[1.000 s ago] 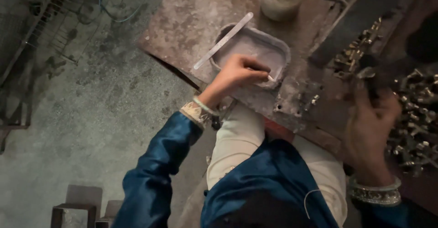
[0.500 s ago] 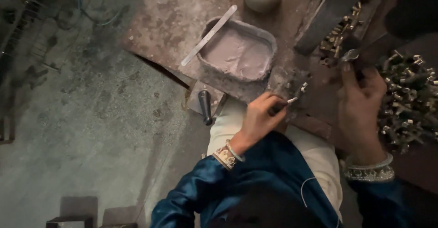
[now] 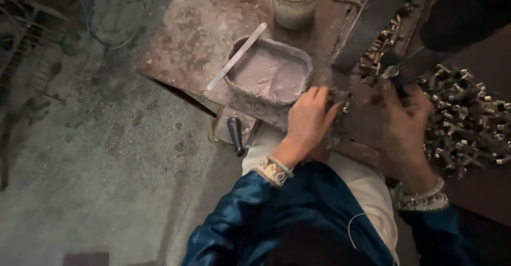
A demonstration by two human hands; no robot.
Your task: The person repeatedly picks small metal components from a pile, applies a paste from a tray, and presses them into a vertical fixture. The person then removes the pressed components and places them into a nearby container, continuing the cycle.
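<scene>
I read this as a small metal workshop. Rusty, stained workbench (image 3: 197, 37); a heap of small metal fittings (image 3: 468, 117) at its right edge; a tub of grey paste (image 3: 269, 74) near the front edge; a jar of parts (image 3: 294, 0) at the back; grimy concrete floor (image 3: 96, 165); loose wires (image 3: 101, 26).

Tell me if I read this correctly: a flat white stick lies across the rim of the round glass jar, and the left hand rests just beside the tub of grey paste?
Not quite. In the head view the flat white stick lies across the rim of the tub of grey paste, not the jar. The left hand does rest beside that tub.
</scene>
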